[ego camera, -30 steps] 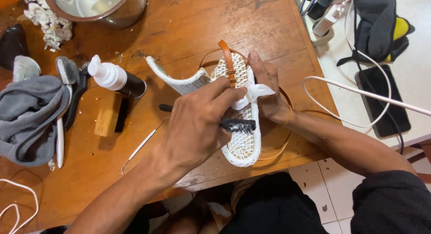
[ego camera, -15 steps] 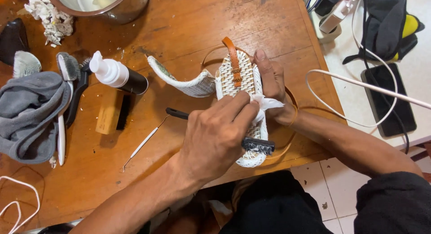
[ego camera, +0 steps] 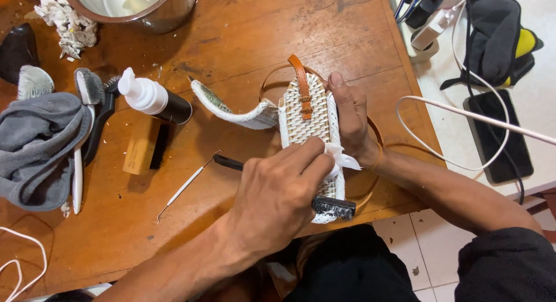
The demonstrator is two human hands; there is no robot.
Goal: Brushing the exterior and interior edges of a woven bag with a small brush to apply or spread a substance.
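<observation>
Head view: your left hand (ego camera: 278,197) is clamped on a dark brush (ego camera: 324,204) across the white woven sandal (ego camera: 307,134) at the worktop (ego camera: 243,41) edge. Your right hand (ego camera: 350,119) clasps the sandal's side. White-capped black bottle (ego camera: 153,99) lies left.

Both forearms are showing bare, no watch or rings visible. Left hand (ego camera: 275,195) and right hand (ego camera: 351,122) are ungloved, nails short. A dark sleeve (ego camera: 509,267) is covering the right upper arm; dark clothing (ego camera: 353,270) is covering the lap.
</observation>
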